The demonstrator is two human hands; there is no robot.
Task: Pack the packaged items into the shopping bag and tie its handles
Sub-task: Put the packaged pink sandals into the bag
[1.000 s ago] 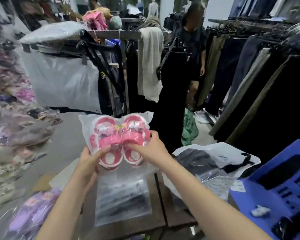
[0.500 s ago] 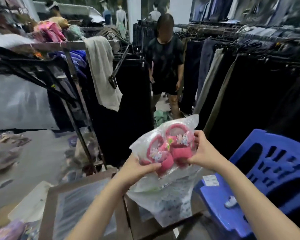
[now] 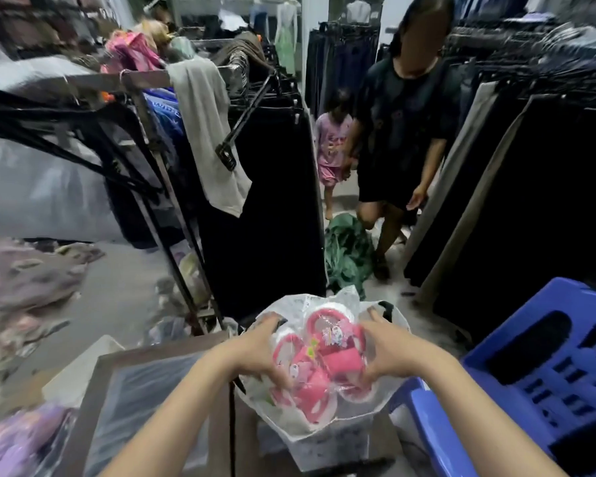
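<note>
Your left hand (image 3: 260, 352) and right hand (image 3: 389, 351) are apart, one on each side of the pink sandals in a clear plastic packet (image 3: 324, 363). Both grip it. The left fingers curl over its left edge with the thumb underneath, and the right fingers wrap its right edge the same way.

You hold the packet in the open mouth of the translucent white plastic shopping bag (image 3: 324, 440). The bag's crumpled rim rises behind the sandals and around your knuckles, and the packet's lower half is already below that rim. Whether the packet rests on anything inside the bag cannot be told.

The bag stands at the right edge of the brown wooden tabletop (image 3: 162, 349), just beside the blue slotted plastic chair (image 3: 547, 356) on your right. A flat clear plastic packet with dark contents (image 3: 145, 407) lies on the tabletop under your left forearm. A blurred purple wrapped bundle (image 3: 14, 438) sits at the lower left corner.

Ahead of you is a metal clothes rack hung with black trousers (image 3: 272, 201), with a grey cloth (image 3: 210, 132) draped over its rail. In the aisle beyond it are a person in dark clothes (image 3: 403, 132) and a small child in pink (image 3: 331, 146). A crumpled green bag (image 3: 348, 256) lies on the floor near their feet.
</note>
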